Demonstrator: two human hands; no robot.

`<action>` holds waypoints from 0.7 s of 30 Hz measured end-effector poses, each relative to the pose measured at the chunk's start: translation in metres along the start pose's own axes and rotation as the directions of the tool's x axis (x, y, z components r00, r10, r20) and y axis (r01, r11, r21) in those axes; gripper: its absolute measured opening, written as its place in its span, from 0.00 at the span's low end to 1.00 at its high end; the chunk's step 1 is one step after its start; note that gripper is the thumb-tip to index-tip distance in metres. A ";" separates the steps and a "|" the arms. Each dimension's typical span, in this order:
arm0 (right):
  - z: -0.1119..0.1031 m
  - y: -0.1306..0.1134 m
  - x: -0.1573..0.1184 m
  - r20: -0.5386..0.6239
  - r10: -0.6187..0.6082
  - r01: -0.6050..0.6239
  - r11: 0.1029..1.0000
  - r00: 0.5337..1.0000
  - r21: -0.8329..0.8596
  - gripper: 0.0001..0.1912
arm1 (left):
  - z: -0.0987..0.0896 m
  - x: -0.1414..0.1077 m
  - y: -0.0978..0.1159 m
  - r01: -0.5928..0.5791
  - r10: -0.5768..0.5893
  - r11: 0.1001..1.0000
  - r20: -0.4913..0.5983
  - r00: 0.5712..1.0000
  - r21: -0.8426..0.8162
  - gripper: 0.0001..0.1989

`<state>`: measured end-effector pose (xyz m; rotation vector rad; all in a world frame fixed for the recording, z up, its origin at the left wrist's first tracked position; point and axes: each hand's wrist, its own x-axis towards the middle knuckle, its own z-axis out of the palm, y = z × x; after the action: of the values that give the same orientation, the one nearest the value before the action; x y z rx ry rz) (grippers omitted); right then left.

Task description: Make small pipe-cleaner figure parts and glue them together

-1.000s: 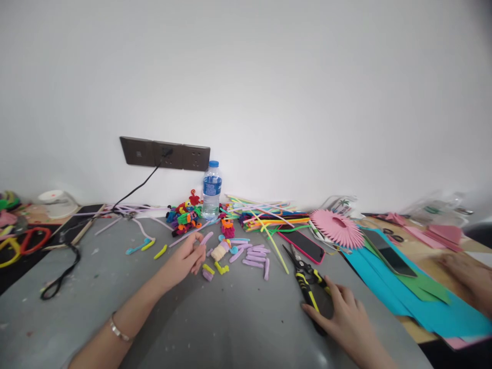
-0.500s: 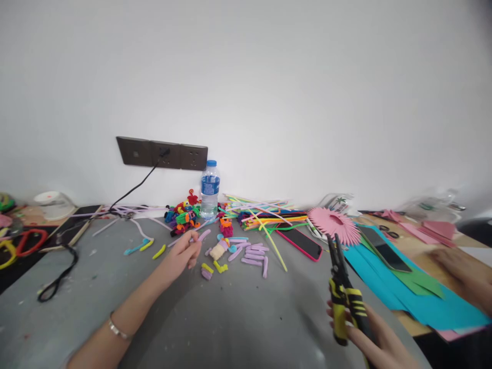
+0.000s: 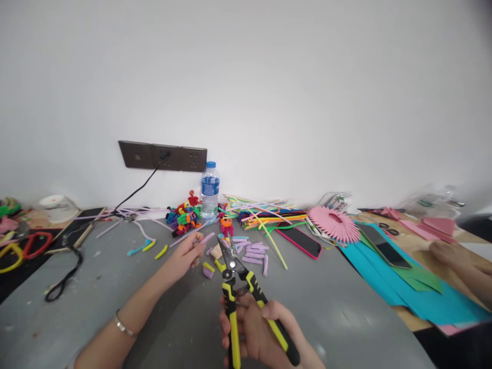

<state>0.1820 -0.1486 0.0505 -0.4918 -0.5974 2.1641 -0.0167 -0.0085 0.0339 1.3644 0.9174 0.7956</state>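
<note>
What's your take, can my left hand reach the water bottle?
Probably yes: the bottle stands beyond the left hand with only low fuzzy stems between, though that hand holds a lavender piece.

The pliers (image 3: 233,265) fill the lower centre of the frame, jaws up towards the middle, 2 handles running down towards the bottom edge. The metal head is dark, with a round pivot fastener; its 2 jaws stand parted. The handles are black with bright yellow panels, spread wide in a V, and 1 coiled spring bridges them just below the head. The left-hand handle runs nearly upright; the right-hand one slants outward — its black end at lower right of centre.

The lilac stick (image 3: 208,238) lies just left of centre — fuzzy, slim, tilted up to the right, its lower end hidden.
</note>
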 end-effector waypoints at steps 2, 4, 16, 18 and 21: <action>-0.002 0.002 0.005 0.012 0.004 -0.004 1.000 1.000 0.003 0.24 | 0.001 0.000 0.001 0.007 -0.007 0.999 0.003 1.000 -0.032 0.22; -0.005 0.001 0.008 0.033 0.036 -0.036 0.999 0.999 0.006 0.24 | 0.002 0.001 0.001 0.006 -0.005 0.999 0.006 1.000 -0.050 0.23; -0.012 0.005 0.022 -0.008 0.117 -0.116 0.992 0.993 0.044 0.27 | 0.002 -0.004 0.003 -0.013 0.014 0.999 0.049 0.999 -0.034 0.22; -0.011 0.004 0.023 0.000 0.105 -0.105 0.993 0.994 0.053 0.26 | 0.002 -0.004 0.001 -0.021 0.022 1.000 0.062 0.998 -0.017 0.21; -0.009 0.003 0.024 -0.015 0.070 -0.070 0.997 0.997 0.032 0.25 | 0.002 -0.004 -0.001 -0.058 0.055 0.997 0.074 0.996 0.044 0.19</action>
<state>0.1708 -0.1285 0.0386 -0.5199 -0.5441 2.2302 -0.0173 -0.0132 0.0330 1.4560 0.8477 0.7665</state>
